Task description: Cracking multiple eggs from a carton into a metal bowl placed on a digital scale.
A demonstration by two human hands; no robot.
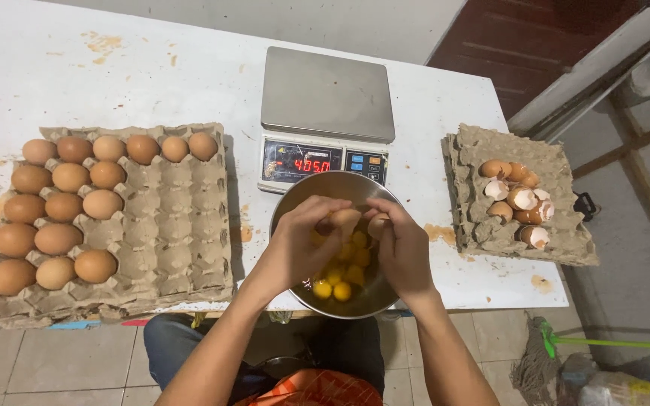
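Both my hands hold one brown egg [349, 219] over a round steel bowl [317, 188] at the table's front edge. My left hand [299, 244] grips its left half and my right hand [402, 248] its right half, thumbs meeting at the middle. Several raw yolks [334, 289] lie in the bowl beneath my hands.
A cardboard tray [182, 225] on the left holds several whole brown eggs [62, 207]. A second tray [483, 225] on the right carries broken eggshells [519, 199]. A digital kitchen scale [326, 98] stands behind the bowl. A green-handled mop [566, 342] lies on the floor at right.
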